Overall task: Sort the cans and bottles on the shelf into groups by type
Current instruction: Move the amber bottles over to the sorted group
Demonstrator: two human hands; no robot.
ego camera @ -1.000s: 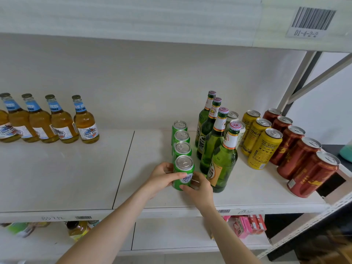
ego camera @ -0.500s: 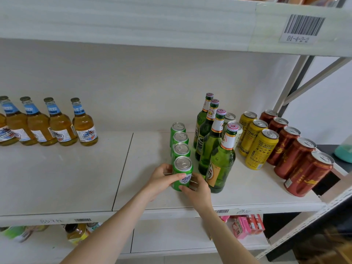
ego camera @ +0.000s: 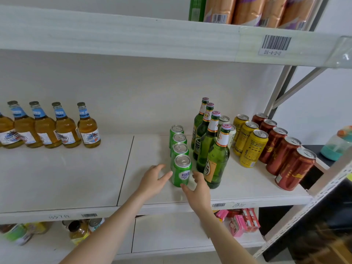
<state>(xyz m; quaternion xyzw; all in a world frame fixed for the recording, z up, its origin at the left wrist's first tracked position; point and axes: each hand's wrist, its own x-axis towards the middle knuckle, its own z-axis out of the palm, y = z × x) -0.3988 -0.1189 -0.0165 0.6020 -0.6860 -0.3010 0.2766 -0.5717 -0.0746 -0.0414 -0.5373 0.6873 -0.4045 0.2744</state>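
Note:
Several green cans stand in a row on the white shelf [ego camera: 76, 178]; the front green can [ego camera: 181, 171] is nearest me. My left hand [ego camera: 154, 180] lies just left of it with relaxed fingers, thumb tip close to the can. On the can's right and front is my right hand [ego camera: 197, 189], fingers spread, holding nothing. Right of the cans stand several green bottles [ego camera: 217, 161], then yellow cans [ego camera: 251, 147] and red cans [ego camera: 291, 164]. At the far left, amber bottles [ego camera: 88, 128] with blue labels line the back.
An upper shelf [ego camera: 133, 39] with a barcode tag hangs overhead, packets standing on it. A lower shelf holds pink cartons [ego camera: 242, 221] and mixed drinks [ego camera: 78, 231]. A metal bracket [ego camera: 297, 84] and perforated upright bound the right side. A teal container [ego camera: 337, 143] sits beyond.
Both hands have let go of the front green can and drawn slightly away from it, fingers now spread. The can stands where it was set. The view has tilted upward.

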